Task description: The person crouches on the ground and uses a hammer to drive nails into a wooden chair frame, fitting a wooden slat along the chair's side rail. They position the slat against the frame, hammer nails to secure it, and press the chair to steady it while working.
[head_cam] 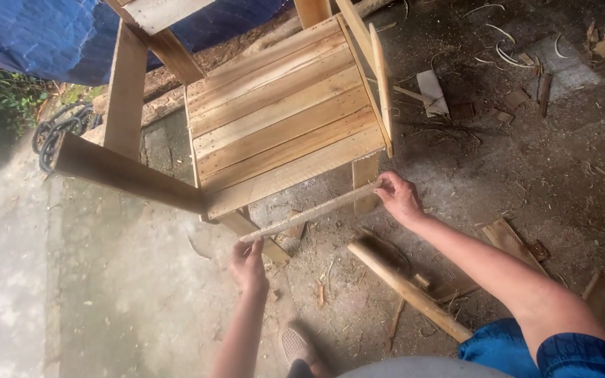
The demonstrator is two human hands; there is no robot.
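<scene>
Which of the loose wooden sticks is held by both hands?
The thin pale strip along the chair seat's front edge: left hand and right hand grip its ends. The thicker stick lies untouched on the ground.

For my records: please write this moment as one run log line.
left hand: grips stick end | right hand: grips other end | stick: along wooden chair seat's front edge

No packages, labels, signs or screens anywhere around the slatted wooden chair (281, 119) here. Just bare wood and ground.
</scene>
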